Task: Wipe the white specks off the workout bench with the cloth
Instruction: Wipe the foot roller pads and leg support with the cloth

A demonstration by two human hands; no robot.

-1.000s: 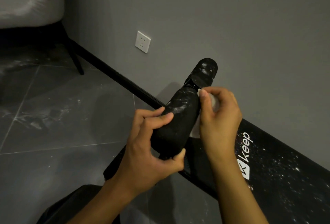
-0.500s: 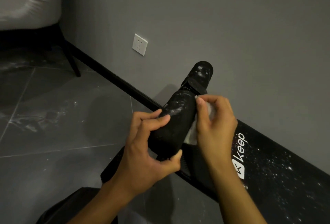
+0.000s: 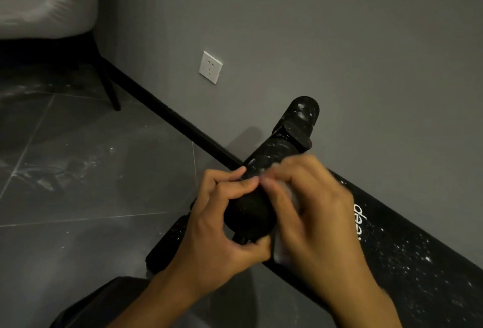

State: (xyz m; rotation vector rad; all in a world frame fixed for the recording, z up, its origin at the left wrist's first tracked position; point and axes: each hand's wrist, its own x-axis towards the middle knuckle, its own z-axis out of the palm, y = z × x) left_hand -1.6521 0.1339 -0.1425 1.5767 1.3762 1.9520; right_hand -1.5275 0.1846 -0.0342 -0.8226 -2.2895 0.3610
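The black workout bench (image 3: 407, 257) runs along the grey wall at the lower right, its pad dusted with white specks and marked with a white logo. A black foam roller (image 3: 271, 155) sticks up from its near end, also streaked white. My left hand (image 3: 219, 225) grips the lower end of the roller, fingers over the top and thumb beneath. My right hand (image 3: 308, 210) holds the pale cloth (image 3: 281, 250) against the roller's right side; the hand is blurred and hides most of the cloth.
A white wall socket (image 3: 210, 67) sits low on the wall. A black baseboard (image 3: 167, 116) runs along the dark tiled floor (image 3: 78, 184), which shows white dust marks. A grey chair (image 3: 39, 1) with black legs stands at the upper left.
My right hand with the cloth has slid down the roller toward my left hand, uncovering the upper part. The left hand keeps its grip.
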